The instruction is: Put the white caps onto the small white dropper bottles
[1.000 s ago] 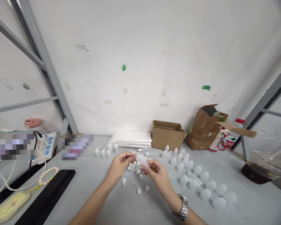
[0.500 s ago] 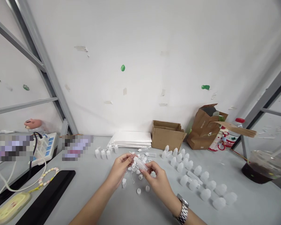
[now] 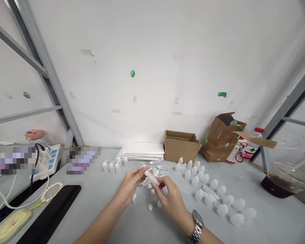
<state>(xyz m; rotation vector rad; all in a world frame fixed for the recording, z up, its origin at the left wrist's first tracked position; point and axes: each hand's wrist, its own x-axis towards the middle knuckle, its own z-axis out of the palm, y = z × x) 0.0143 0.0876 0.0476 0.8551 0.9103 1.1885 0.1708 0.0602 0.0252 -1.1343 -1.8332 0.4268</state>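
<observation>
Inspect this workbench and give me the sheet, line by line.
Surface: grey bench, parts spread across it.
Job's things: translucent plastic bottle; loose white caps below it; rows of white bottles to the right.
Clutter: black strip, beaded strap, drink cup.
Hands: left hand and right hand both on the bottle; metal watch on the right wrist.
Cables: white cable; black cable at the power strip.
Surroundings: cardboard box, paper bag, white wall, grey metal frame.
</observation>
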